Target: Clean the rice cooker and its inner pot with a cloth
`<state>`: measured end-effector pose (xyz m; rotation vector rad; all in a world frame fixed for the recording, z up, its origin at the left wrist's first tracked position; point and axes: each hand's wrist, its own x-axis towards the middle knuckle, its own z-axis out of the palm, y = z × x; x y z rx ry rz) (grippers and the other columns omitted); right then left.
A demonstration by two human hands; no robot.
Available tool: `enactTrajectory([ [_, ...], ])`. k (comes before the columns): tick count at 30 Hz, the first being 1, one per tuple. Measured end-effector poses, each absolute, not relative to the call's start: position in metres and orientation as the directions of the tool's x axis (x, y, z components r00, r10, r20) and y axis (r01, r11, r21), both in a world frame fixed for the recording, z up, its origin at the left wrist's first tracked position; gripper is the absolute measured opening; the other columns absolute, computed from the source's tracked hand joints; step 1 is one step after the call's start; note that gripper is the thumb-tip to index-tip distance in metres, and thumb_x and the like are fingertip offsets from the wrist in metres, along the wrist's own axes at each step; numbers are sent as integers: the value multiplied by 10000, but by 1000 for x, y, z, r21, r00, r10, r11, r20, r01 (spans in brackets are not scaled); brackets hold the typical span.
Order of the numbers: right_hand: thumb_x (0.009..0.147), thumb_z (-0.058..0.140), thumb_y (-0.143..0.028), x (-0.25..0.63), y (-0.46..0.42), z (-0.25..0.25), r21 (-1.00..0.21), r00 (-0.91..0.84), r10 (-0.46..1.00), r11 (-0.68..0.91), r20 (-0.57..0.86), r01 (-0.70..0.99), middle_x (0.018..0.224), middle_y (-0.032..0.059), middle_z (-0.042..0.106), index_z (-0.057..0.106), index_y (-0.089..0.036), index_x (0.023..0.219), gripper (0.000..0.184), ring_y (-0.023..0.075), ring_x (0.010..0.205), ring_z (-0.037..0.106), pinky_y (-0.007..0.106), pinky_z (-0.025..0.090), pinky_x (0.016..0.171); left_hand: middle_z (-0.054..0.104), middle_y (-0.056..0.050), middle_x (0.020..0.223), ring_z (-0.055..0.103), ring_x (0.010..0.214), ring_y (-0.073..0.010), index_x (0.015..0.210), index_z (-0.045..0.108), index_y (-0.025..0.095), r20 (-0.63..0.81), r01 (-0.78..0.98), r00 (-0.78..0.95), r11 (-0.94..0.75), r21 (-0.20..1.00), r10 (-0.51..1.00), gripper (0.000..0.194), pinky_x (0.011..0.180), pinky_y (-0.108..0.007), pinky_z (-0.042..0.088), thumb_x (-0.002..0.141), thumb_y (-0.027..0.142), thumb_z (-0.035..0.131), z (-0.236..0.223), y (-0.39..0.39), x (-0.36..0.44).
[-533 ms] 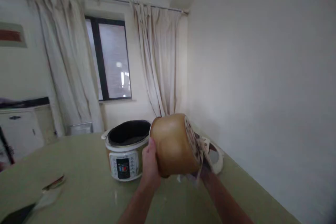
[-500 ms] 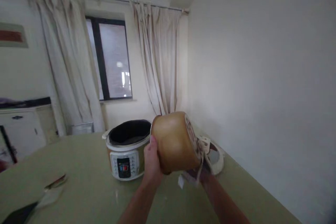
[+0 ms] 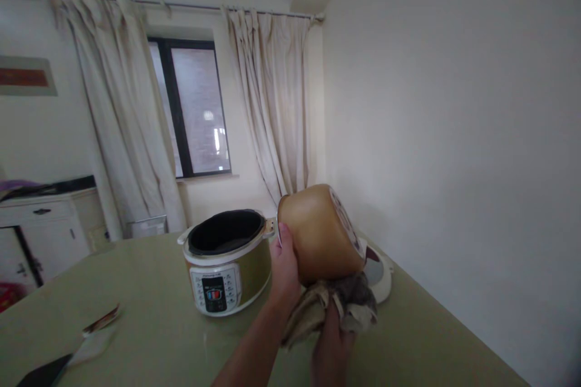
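Observation:
My left hand (image 3: 285,263) is closed on the rim of a golden-brown inner pot (image 3: 318,233), which is tipped on its side above the table with its base turned to the right. Below the pot, my right hand (image 3: 333,332) presses a crumpled brownish cloth (image 3: 313,308) to its underside; the cloth hides most of the fingers. Just left of the pot stands a white and gold electric cooker (image 3: 227,278), lidless, its dark inside showing. Behind the pot on the right, a pale lid (image 3: 381,284) lies partly hidden.
A black-bladed spatula (image 3: 48,369) and a small reddish object (image 3: 102,320) lie on the greenish table (image 3: 158,326) at the left. A white wall (image 3: 445,163) borders the table's right edge. Behind are a curtained window (image 3: 197,109) and a white cabinet (image 3: 40,224).
My right hand and the cloth have moved from the pot's base, at the right, to below its side. The pot and left hand have shifted slightly right in view.

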<state>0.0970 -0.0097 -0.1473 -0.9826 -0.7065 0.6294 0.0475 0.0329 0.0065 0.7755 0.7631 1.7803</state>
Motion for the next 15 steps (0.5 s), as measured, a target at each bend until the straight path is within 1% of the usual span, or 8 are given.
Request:
enactTrajectory([
  [2,905,675,-567,96,-15,-139,-884,705,609,464,363,54,1370,187,634,613,-193,1390,615,370,1326,568,515,495,1085,805,-121,977,754,808,-243,1039,755,154,144,-526,-293,-285,802,945,820,738,-345,602,667,884,751,11,33,46],
  [4,879,699,-490,100,-18,-122,-751,646,428,543,632,376,1416,198,543,663,-200,1287,502,392,1318,532,562,460,1090,797,-110,913,743,774,-241,1035,761,153,183,-471,-248,-283,836,951,805,713,-337,592,697,883,731,15,34,43],
  [6,870,682,-407,113,-20,-92,-498,419,273,557,866,665,1431,184,501,704,-223,1227,402,406,1306,506,596,416,1096,766,-97,808,712,747,-239,939,769,155,279,-359,-164,-320,877,946,794,692,-331,573,763,916,624,14,33,37],
  [8,864,660,-356,134,-16,-49,-273,149,263,535,953,800,1442,159,524,706,-251,1285,436,407,1295,498,600,384,1108,707,-85,712,658,719,-232,779,747,172,359,-194,-127,-378,905,925,835,680,-329,548,785,969,498,7,30,28],
  [9,849,668,-357,146,-10,-24,-204,34,310,536,950,819,1432,151,553,703,-253,1304,468,401,1262,506,590,390,1098,675,-79,680,626,705,-228,701,718,186,382,-108,-143,-398,911,913,853,675,-332,534,764,998,465,1,27,24],
  [10,840,678,-349,158,-1,1,-197,-35,401,520,915,831,1417,138,582,705,-255,1302,473,390,1238,514,570,399,1089,652,-76,666,599,697,-226,641,687,200,392,-39,-180,-405,913,902,858,674,-337,525,731,1023,459,-5,24,19],
  [12,861,648,-322,181,23,47,-279,-70,592,478,803,833,1317,131,648,735,-221,1165,332,354,1184,549,510,435,1051,657,-91,696,598,727,-241,616,676,214,384,-1,-223,-394,919,896,859,705,-356,529,683,1047,477,-19,18,12],
  [15,942,549,-321,198,53,85,-475,-69,834,378,547,795,1039,129,703,708,-140,1063,270,280,981,620,416,488,921,748,-151,848,687,924,-315,784,781,191,322,-139,-131,-339,931,938,904,864,-404,566,713,1035,464,-32,12,6],
])
